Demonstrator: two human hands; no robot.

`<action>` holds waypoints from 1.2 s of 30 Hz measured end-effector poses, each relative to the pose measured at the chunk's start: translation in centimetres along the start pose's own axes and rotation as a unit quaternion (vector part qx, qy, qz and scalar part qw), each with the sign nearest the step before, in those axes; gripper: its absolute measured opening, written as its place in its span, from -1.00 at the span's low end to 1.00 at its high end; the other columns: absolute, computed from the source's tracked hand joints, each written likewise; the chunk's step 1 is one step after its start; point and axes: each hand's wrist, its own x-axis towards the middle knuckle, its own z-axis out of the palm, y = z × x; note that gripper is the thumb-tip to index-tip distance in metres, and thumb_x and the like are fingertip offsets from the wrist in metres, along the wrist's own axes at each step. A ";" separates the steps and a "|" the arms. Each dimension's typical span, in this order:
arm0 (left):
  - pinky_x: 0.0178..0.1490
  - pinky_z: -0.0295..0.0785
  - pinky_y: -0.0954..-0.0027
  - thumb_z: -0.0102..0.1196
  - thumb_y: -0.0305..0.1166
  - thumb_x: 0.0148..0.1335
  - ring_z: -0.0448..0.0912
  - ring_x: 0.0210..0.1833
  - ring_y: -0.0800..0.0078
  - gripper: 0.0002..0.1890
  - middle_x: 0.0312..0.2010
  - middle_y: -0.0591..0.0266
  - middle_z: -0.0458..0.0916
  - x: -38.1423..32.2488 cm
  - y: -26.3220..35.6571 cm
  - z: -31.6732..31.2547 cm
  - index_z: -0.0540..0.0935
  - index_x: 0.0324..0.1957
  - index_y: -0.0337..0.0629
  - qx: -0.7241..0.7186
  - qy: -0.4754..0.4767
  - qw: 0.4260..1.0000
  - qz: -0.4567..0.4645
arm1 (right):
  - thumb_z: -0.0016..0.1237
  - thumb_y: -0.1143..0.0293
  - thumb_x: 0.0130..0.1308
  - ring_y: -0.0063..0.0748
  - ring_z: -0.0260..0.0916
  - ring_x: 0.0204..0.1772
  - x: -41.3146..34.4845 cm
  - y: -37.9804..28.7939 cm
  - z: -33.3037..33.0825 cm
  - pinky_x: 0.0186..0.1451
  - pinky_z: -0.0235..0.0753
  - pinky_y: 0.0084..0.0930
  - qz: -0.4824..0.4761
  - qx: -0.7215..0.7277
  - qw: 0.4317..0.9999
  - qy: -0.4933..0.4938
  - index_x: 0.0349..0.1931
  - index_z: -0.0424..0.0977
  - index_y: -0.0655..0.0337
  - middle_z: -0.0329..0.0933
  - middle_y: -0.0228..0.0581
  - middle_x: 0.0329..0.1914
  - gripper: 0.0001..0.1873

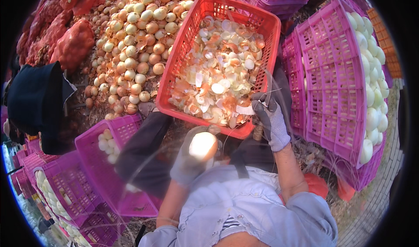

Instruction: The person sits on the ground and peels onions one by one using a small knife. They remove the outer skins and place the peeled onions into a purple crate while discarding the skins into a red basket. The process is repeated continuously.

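Note:
My left hand (191, 158), in a grey work glove, holds a partly peeled onion (203, 145) whose white side is brightly lit. My right hand (271, 119), gloved too, is at the right front rim of a red plastic crate (209, 124). Its fingers are closed around a slim tool, perhaps a knife, whose form is blurred; a thin metal piece (270, 83) stands up from the fist. A pale strip of onion skin (245, 110) lies beside the fingertips. Onion peelings (226, 67) fill much of the crate, with a few pale pieces among them.
A large heap of unpeeled onions (140, 44) lies behind left, near red mesh sacks (73, 44). Purple crates (334, 77) with peeled onions (373, 83) are stacked at right. Another purple crate (98, 175) with peeled onions stands at left. A dark-clothed person (34, 100) is at far left.

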 end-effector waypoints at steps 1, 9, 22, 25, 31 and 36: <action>0.06 0.46 0.26 0.35 -0.20 -0.06 0.50 0.03 0.17 -0.19 0.11 0.01 0.42 0.0 0.2 0.2 0.28 0.24 -0.18 0.014 0.006 1.000 0.003 | 0.14 0.29 0.21 -0.45 0.39 -0.35 0.5 0.8 -0.5 -0.31 0.45 -0.55 -0.085 -0.127 0.988 0.032 -0.03 0.35 0.35 0.40 -0.23 -0.31 -0.57; 0.07 0.47 0.18 0.27 -0.09 0.03 0.48 0.03 0.20 -0.21 0.07 0.09 0.42 1.4 -0.3 0.7 0.23 0.27 -0.08 -0.272 0.054 0.961 0.018 | 0.20 0.32 0.15 -0.44 0.44 -0.27 -1.9 0.6 2.9 -0.16 0.47 -0.52 -0.015 -0.235 0.969 -0.069 -0.01 0.38 0.33 0.46 -0.17 -0.30 -0.55; -0.10 0.50 0.45 0.15 -0.45 0.05 0.52 -0.04 0.42 -0.34 0.00 0.12 0.44 1.3 1.7 2.2 0.25 0.23 -0.22 0.083 0.098 0.992 0.015 | 0.07 0.39 0.21 -0.50 0.40 -0.01 -3.3 0.7 5.6 0.02 0.46 -0.50 0.012 -0.220 0.955 -0.201 0.15 0.30 0.33 0.48 -0.11 -0.03 -0.50; -0.05 0.50 0.45 0.16 -0.53 0.03 0.51 -0.04 0.44 -0.32 -0.01 0.12 0.44 1.4 1.2 1.4 0.24 0.25 -0.22 0.133 0.079 0.988 0.008 | 0.07 0.42 0.14 -0.39 0.45 -0.02 -3.0 0.3 5.2 0.01 0.46 -0.45 -0.032 -0.273 0.936 -0.221 0.12 0.32 0.33 0.47 -0.05 -0.06 -0.49; -0.08 0.51 0.44 0.12 -0.56 0.03 0.52 -0.07 0.44 -0.35 -0.03 0.14 0.45 1.2 0.9 2.5 0.25 0.23 -0.22 0.061 0.115 0.991 -0.030 | 0.02 0.48 0.02 0.07 0.42 -0.16 -1.9 1.6 5.2 -0.07 0.44 -0.22 -0.186 -0.372 0.884 -0.212 0.08 0.35 0.32 0.42 0.07 -0.16 -0.48; -0.08 0.52 0.42 0.14 -0.44 0.13 0.53 -0.07 0.42 -0.40 -0.05 0.13 0.46 0.9 0.3 2.8 0.25 0.22 -0.19 -0.002 0.116 0.991 -0.073 | 0.00 0.41 0.02 0.09 0.43 -0.23 -0.9 1.9 4.9 -0.19 0.42 -0.15 -0.135 -0.418 0.866 -0.238 -0.08 0.35 0.34 0.42 0.08 -0.28 -0.59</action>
